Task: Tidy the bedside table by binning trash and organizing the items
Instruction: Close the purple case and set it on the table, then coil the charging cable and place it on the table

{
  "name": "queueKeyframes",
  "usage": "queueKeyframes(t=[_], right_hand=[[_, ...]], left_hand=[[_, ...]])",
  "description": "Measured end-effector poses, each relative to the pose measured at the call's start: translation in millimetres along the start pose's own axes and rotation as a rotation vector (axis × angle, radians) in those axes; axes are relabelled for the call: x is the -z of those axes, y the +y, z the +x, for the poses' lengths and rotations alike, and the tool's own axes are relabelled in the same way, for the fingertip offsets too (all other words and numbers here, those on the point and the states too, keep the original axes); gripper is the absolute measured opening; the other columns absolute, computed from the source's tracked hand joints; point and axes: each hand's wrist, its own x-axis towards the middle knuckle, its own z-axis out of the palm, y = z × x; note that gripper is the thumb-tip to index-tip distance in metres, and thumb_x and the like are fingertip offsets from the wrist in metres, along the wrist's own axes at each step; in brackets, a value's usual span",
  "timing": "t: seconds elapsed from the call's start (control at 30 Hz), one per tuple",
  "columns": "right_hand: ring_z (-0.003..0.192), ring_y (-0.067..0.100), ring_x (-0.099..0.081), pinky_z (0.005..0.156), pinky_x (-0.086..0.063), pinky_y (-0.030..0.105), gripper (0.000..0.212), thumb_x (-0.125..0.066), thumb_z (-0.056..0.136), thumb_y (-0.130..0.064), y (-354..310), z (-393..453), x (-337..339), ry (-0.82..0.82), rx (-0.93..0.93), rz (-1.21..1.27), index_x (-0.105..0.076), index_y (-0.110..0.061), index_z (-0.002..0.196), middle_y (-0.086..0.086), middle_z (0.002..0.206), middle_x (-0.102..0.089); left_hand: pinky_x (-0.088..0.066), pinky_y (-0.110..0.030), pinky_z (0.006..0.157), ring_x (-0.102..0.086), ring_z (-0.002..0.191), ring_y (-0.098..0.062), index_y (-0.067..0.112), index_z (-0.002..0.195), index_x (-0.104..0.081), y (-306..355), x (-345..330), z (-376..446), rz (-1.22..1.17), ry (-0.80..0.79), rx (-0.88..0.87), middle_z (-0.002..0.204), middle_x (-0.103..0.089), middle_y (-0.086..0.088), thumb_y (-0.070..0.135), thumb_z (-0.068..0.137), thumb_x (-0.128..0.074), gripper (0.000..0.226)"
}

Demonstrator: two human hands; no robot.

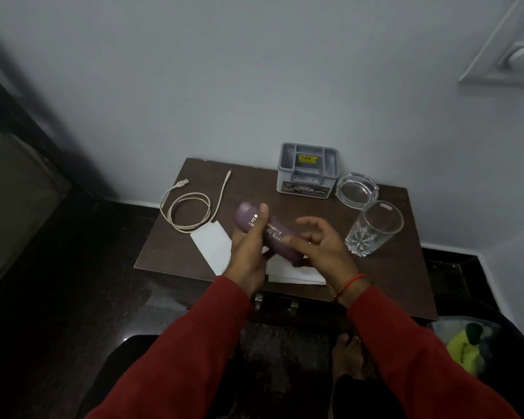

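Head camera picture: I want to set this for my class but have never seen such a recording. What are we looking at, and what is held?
A person wears one camera on the head, looking down at their own hands. No machine is involved. The left hand grips a purple case; the right hand hovers open at its other end. On the bedside table lie a coiled cable, white papers, a grey organizer, a glass ashtray and a drinking glass.

The left hand (248, 252) is gripping a purple case (266, 231) above the table (384, 261); the right hand (324, 246) is hovering open beside it.
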Motion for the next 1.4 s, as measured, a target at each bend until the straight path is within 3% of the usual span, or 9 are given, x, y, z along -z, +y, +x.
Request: queueKeyframes(t=[0.1,0.2,0.4,0.53,0.8,0.93,1.1,1.2,1.4], right_hand=[[0.086,0.021,-0.065,0.061,-0.059,0.034,0.035,-0.069,0.086,-0.003,-1.6,8.1,6.7,0.175,-0.003,0.305,-0.054,-0.011,0.116,0.007,0.107,-0.063],[0.099,0.025,-0.062,0.066,-0.061,0.031,0.037,-0.063,0.089,0.001,4.4,20.3,11.1,0.247,-0.024,0.524,-0.052,-0.006,0.123,0.013,0.119,-0.060],[0.086,0.017,-0.064,0.065,-0.054,0.028,0.048,-0.070,0.087,-0.008,10.2,54.1,11.7,0.477,-0.075,0.482,-0.050,-0.004,0.131,0.013,0.115,-0.062],[0.075,0.011,-0.061,0.063,-0.055,0.027,0.041,-0.068,0.090,-0.014,10.9,79.5,6.9,0.586,-0.088,0.394,-0.052,-0.003,0.126,0.007,0.102,-0.062],[0.059,0.015,-0.062,0.067,-0.060,0.038,0.030,-0.068,0.088,-0.020,17.3,108.9,3.7,0.722,-0.093,0.143,-0.060,-0.012,0.115,0.005,0.085,-0.064],[0.090,0.030,-0.070,0.082,-0.059,0.048,0.035,-0.072,0.068,-0.037,61.3,157.3,27.1,0.804,-0.077,-0.098,-0.055,-0.031,0.099,0.007,0.104,-0.068],[0.111,0.028,-0.057,0.102,-0.046,0.039,0.044,-0.073,0.081,-0.025,11.8,106.3,-1.1,0.833,-0.087,-0.214,-0.058,-0.014,0.121,0.013,0.126,-0.053],[0.127,0.032,-0.047,0.111,-0.036,0.040,0.044,-0.070,0.084,-0.023,5.2,93.3,-4.0,0.815,-0.082,-0.287,-0.056,-0.015,0.125,0.017,0.136,-0.046],[0.130,0.032,-0.040,0.110,-0.034,0.044,0.044,-0.061,0.086,-0.021,0.8,61.8,-18.6,0.715,0.075,-0.550,-0.053,-0.026,0.129,0.010,0.142,-0.043]], left_hand=[[-0.055,-0.036,0.078,-0.069,0.103,-0.021,0.020,0.134,-0.057,3.7,0.4,-1.3,0.075,0.027,0.008,0.121,-0.070,-0.005,0.054,0.104,-0.047,0.047],[-0.055,-0.034,0.073,-0.066,0.091,-0.020,0.018,0.131,-0.062,4.4,-2.4,-3.4,0.101,0.007,0.058,0.120,-0.067,-0.006,0.048,0.108,-0.042,0.043],[-0.055,-0.036,0.076,-0.066,0.099,-0.016,0.031,0.137,-0.047,12.6,-0.7,-4.4,0.151,0.096,0.053,0.115,-0.054,0.009,0.054,0.106,-0.042,0.039],[-0.050,-0.032,0.071,-0.066,0.094,-0.014,0.035,0.129,-0.054,20.7,1.4,-3.3,0.107,0.164,0.043,0.101,-0.053,0.012,0.053,0.106,-0.041,0.032],[-0.046,-0.030,0.068,-0.064,0.086,-0.011,0.035,0.121,-0.062,27.3,-2.8,-9.6,0.105,0.134,0.075,0.112,-0.058,0.010,0.052,0.106,-0.039,0.032],[-0.047,-0.031,0.070,-0.066,0.090,-0.013,0.035,0.122,-0.062,28.8,-3.3,-11.6,0.106,0.117,0.086,0.112,-0.057,0.010,0.053,0.106,-0.040,0.032],[-0.046,-0.031,0.070,-0.065,0.089,-0.013,0.034,0.119,-0.063,28.4,-3.3,-11.4,0.104,0.108,0.081,0.118,-0.060,0.009,0.053,0.106,-0.040,0.033],[-0.046,-0.030,0.068,-0.065,0.088,-0.013,0.034,0.120,-0.064,28.5,-4.0,-12.1,0.102,0.108,0.080,0.122,-0.061,0.008,0.053,0.106,-0.041,0.033],[-0.046,-0.031,0.067,-0.065,0.086,-0.013,0.032,0.116,-0.065,30.7,-5.3,-15.6,0.087,0.105,0.083,0.117,-0.063,0.010,0.047,0.106,-0.044,0.027]])
